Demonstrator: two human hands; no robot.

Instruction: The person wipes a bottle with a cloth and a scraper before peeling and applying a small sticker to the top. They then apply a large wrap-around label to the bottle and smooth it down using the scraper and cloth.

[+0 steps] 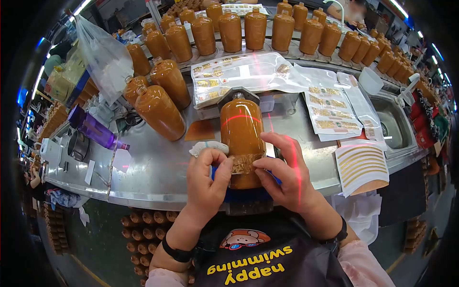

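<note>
A glossy brown bottle (241,124) lies in a dark holder at the table's front edge, its neck pointing away from me. A gold patterned decal (244,164) lies across its lower part. My left hand (208,174) pinches the decal's left end, with a crumpled white cloth (208,147) by its fingers. At the decal's right end, my right hand (287,167) presses with thumb and fingertips, its index finger raised along the bottle's side. Red laser lines cross the bottle and my right hand.
Brown bottles (160,112) stand at the left, and a row of them (256,31) lines the back. Decal sheets (332,112) and a sheet of gold strips (362,167) lie right. A purple bottle (95,128) is left, a sink (394,122) right. A co-worker (346,12) is behind.
</note>
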